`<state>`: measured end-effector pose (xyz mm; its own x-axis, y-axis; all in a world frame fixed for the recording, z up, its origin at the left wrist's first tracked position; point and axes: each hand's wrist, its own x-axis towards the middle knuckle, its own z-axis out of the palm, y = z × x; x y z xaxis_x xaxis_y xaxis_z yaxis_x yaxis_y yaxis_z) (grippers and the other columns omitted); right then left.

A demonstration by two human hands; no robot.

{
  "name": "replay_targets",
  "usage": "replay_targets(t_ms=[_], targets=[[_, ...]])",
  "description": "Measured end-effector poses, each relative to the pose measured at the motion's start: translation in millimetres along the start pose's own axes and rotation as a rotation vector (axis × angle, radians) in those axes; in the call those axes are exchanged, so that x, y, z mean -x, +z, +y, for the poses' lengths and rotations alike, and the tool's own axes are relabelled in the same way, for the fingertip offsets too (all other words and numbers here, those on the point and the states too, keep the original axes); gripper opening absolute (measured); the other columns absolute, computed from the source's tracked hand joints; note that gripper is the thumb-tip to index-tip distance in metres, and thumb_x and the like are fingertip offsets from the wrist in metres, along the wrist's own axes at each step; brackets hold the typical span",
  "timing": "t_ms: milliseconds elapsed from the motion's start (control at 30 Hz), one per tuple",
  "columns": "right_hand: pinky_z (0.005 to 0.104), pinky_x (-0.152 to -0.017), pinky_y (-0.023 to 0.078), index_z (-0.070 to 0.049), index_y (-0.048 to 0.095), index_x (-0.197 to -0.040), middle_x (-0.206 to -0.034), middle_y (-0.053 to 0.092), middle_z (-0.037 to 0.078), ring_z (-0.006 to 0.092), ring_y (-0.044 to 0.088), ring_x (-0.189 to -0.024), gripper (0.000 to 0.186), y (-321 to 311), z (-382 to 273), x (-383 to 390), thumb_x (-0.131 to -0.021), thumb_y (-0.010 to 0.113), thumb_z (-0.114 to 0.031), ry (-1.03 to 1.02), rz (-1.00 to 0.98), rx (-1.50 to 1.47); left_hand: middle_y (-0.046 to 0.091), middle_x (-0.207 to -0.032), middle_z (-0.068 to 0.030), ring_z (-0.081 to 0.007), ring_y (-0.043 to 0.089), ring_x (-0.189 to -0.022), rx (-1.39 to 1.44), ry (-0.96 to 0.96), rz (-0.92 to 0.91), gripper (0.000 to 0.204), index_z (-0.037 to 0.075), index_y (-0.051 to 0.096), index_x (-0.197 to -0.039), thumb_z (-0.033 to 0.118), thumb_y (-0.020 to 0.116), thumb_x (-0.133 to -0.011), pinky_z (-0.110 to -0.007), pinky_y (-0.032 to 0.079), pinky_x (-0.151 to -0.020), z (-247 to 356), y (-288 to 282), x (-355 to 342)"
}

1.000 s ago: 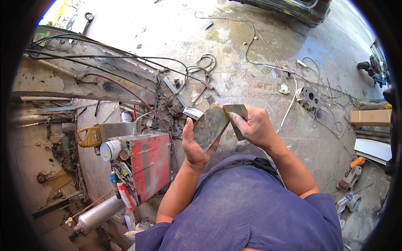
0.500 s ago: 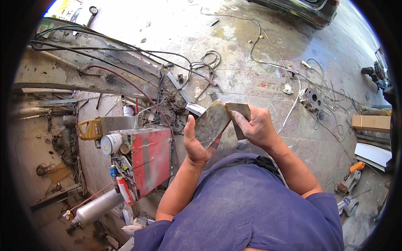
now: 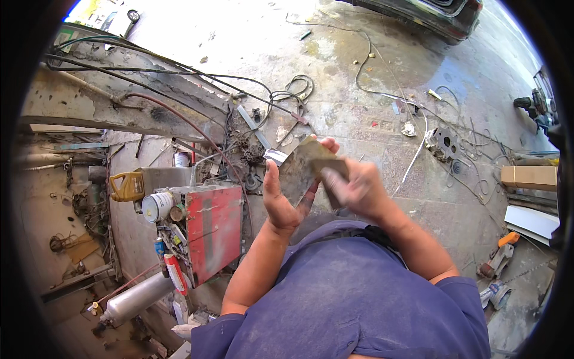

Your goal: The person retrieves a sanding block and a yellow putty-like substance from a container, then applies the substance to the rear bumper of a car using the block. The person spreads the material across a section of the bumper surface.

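Note:
In front of my body, my left hand (image 3: 280,203) supports a flat, grey, smeared plate (image 3: 293,173) from below, thumb raised on its near left side and fingertips showing past its far edge. My right hand (image 3: 363,186), blurred by motion, grips a smaller thin scraper plate (image 3: 327,163) with the thumb pressed on its face. That smaller plate overlaps the right part of the larger one; whether its edge presses on it cannot be made out. Grey-white dust or paste coats the right thumb.
On the left stands a red cabinet (image 3: 215,230) with a paint can (image 3: 158,207) and a gold jug (image 3: 127,186) by it. Below lies a silver cylinder (image 3: 140,297). Cables (image 3: 359,72), a metal block (image 3: 442,143) and a carton (image 3: 529,177) lie ahead and right.
My right hand has moved left with the small scraper plate, which now laps over the larger plate. My left hand holds nearly the same place.

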<state>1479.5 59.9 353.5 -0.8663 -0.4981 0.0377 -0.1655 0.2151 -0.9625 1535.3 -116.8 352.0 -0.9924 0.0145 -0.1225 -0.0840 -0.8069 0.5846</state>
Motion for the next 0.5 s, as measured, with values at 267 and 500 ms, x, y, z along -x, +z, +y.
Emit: replay_targets(t_ms=[267, 500], targets=[[0.0305, -0.072, 0.061, -0.001, 0.081, -0.128, -0.096, 0.085, 0.008, 0.0106, 0.077, -0.081, 0.024, -8.0, -10.3, -10.5, -0.108, 0.074, -0.013, 0.104, -0.061, -0.050, 0.054, -0.169, -0.0198, -0.0377, 0.048, -0.161, -0.005, 0.019, -0.053, 0.110, 0.000, 0.044, -0.169, 0.090, 0.031, -0.107, -0.052, 0.033, -0.136, 3.8, -1.1, 0.8], [0.0430, -0.066, 0.060, -0.001, 0.079, -0.112, -0.083, 0.077, 0.023, 0.0328, 0.079, -0.069, 0.017, 23.4, -13.0, 5.0, -0.101, 0.079, -0.013, -0.144, -0.159, -0.104, 0.052, -0.168, -0.0239, -0.0420, 0.047, -0.159, -0.061, 0.088, -0.001, 0.118, 0.000, 0.044, -0.170, 0.096, 0.031, -0.102, -0.056, 0.031, -0.136, -0.4, -13.5, -4.5]])
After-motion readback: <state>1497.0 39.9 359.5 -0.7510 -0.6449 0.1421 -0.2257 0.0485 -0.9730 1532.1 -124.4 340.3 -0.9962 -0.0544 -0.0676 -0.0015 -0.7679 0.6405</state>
